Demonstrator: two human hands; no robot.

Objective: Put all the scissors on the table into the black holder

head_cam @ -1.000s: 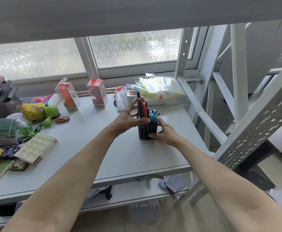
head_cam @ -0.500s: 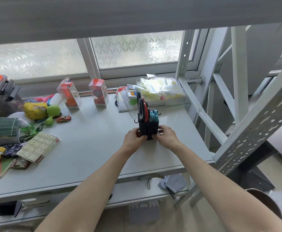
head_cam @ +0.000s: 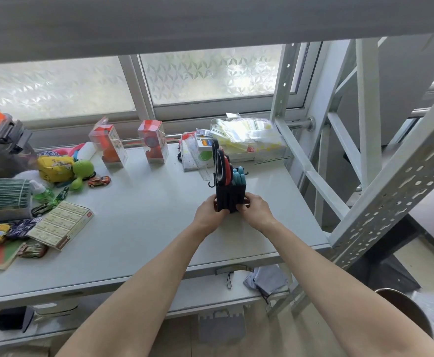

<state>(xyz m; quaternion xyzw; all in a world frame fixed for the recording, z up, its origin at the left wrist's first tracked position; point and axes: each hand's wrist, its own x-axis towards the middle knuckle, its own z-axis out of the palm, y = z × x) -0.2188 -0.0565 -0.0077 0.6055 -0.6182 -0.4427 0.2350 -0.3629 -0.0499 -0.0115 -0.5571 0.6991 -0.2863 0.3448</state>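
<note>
Both hands [head_cam: 212, 212] [head_cam: 255, 213] clasp ribbed black holder [head_cam: 230, 195], looped scissors [head_cam: 223, 167] upright.

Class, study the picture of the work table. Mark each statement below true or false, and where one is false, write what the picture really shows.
1. Both hands grip the black holder at its base. True: left hand, right hand.
2. The holder lies on its side. False: it stands upright.
3. Red-handled scissors and blue-handled scissors stick out of its top. True.
4. The toy car sits right of the holder. False: it sits to its left.
5. The holder stands on the floor. False: it is on the table.
</note>
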